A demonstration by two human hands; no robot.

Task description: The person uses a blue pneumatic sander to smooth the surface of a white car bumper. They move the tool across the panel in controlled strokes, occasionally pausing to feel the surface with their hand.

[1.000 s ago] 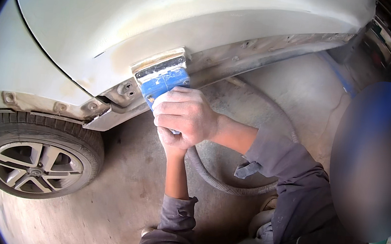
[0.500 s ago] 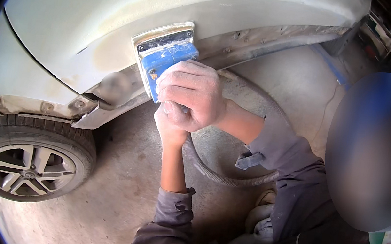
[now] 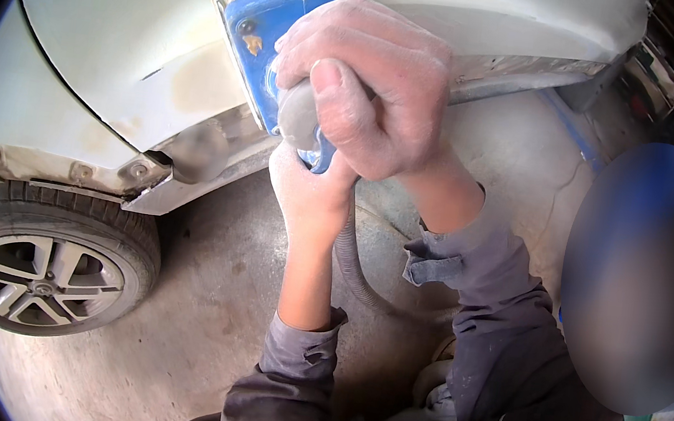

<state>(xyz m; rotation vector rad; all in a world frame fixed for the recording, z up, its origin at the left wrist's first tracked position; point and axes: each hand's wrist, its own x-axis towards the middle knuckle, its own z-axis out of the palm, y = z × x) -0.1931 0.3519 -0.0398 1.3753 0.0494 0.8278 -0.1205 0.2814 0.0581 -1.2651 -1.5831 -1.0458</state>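
Note:
A blue sanding block (image 3: 245,48) with a dusty pad along its edge is tilted on or close to the pale car panel (image 3: 122,41); contact is partly hidden. My right hand (image 3: 386,82), white with dust, wraps over its rounded grey end (image 3: 297,121), thumb pressed alongside. Just below, my left hand (image 3: 306,186) grips the rear of the same block; its fingers are mostly hidden behind the tool. A grey ribbed hose (image 3: 354,263) hangs down from behind my hands. Patches of the panel look sanded to beige.
At the lower left stands the car's wheel (image 3: 46,284). A bare sill (image 3: 234,160) runs beneath the panel. Concrete floor (image 3: 200,295) lies below my arms. Blurred dark shape (image 3: 644,282) fills the right side, with shelving (image 3: 666,66) behind it.
Both hands and the sanding block have moved upward and look larger, closer to me. The hose has shifted with them. My right thumb now lies beside the grey end.

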